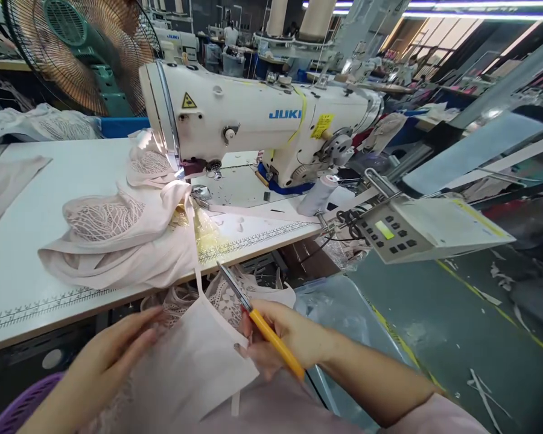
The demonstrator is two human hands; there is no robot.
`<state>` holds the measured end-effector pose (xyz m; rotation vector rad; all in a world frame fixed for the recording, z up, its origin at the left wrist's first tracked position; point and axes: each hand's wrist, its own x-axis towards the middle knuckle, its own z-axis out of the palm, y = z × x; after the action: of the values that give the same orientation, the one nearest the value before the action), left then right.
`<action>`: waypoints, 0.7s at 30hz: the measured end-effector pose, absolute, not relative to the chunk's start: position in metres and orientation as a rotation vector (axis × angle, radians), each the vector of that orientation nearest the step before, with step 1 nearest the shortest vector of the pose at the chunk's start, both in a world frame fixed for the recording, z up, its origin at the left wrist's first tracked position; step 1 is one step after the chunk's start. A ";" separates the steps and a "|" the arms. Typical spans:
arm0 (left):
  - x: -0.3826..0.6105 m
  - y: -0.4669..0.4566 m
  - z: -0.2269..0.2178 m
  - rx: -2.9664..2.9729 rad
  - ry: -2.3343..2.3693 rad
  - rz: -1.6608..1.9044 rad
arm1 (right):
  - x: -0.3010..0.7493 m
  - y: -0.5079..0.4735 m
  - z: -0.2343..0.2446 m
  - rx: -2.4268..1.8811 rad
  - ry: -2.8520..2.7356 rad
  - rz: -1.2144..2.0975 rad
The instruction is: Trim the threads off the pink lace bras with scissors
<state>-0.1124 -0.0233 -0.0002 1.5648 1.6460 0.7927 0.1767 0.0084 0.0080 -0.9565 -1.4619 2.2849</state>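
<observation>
My right hand [280, 331] is closed around orange-handled scissors [271, 337], their metal blades pointing up and left towards the table edge. Its fingers also touch the edge of a pale pink fabric piece [199, 355] hanging over my lap. My left hand [113, 349] lies on the left side of this fabric, fingers stretched out beside some lace. From the fabric's top corner a narrow strip [193, 241] runs up to the sewing machine's needle area. Pale pink lace bra pieces [108, 223] are heaped on the table left of the needle.
The white JUKI sewing machine [235, 111] stands on the white table [22, 271]. At right are a thread cone [319, 196] and a control box [416, 232]. A clear plastic bin [339, 313] stands below. A fan [81, 54] is behind; a purple basket [27, 404] is at lower left.
</observation>
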 end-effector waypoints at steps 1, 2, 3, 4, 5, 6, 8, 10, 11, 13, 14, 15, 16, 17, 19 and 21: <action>-0.100 -0.011 -0.002 1.522 1.560 0.751 | 0.177 0.009 0.015 -0.937 -1.505 2.291; -0.087 0.002 -0.002 1.467 1.470 0.723 | 0.178 0.010 0.023 -0.936 -1.574 2.258; -0.076 0.012 0.000 1.402 1.385 0.699 | 0.180 0.013 0.030 -0.954 -1.679 2.181; -0.067 0.020 0.004 1.382 1.320 0.684 | 0.182 0.015 0.037 -0.983 -1.808 2.061; -0.060 0.025 0.008 1.367 1.277 0.673 | 0.184 0.018 0.044 -1.011 -1.946 1.911; -0.057 0.026 0.013 1.331 1.235 0.661 | 0.186 0.021 0.049 -1.035 -2.073 1.750; -0.057 0.022 0.022 1.153 1.139 0.668 | 0.189 0.027 0.055 -1.062 -2.225 1.503; -0.062 0.014 0.026 0.908 1.026 0.693 | 0.188 0.030 0.055 -1.057 -2.234 1.404; -0.064 0.010 0.026 0.829 0.989 0.705 | 0.186 0.031 0.054 -1.039 -2.220 1.374; -0.065 0.007 0.023 0.868 1.015 0.726 | 0.181 0.031 0.049 -0.949 -2.209 1.326; -0.064 0.007 0.020 0.951 1.061 0.730 | 0.178 0.032 0.046 -0.885 -2.211 1.320; -0.063 0.008 0.016 1.032 1.098 0.728 | 0.176 0.032 0.043 -0.818 -2.209 1.325; -0.062 0.009 0.012 1.090 1.115 0.718 | 0.173 0.032 0.041 -0.753 -2.207 1.343; -0.061 0.010 0.007 1.103 1.098 0.700 | 0.171 0.032 0.038 -0.703 -2.209 1.365; -0.060 0.012 -0.001 1.009 0.966 0.652 | 0.170 0.033 0.034 -0.682 -2.219 1.390; -0.058 0.012 -0.008 0.866 0.824 0.622 | 0.173 0.036 0.031 -0.721 -2.235 1.432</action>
<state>-0.0583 0.0119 -0.0084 0.8659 0.8243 0.6224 0.1729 0.0356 0.0308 -0.7213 -2.2350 1.4317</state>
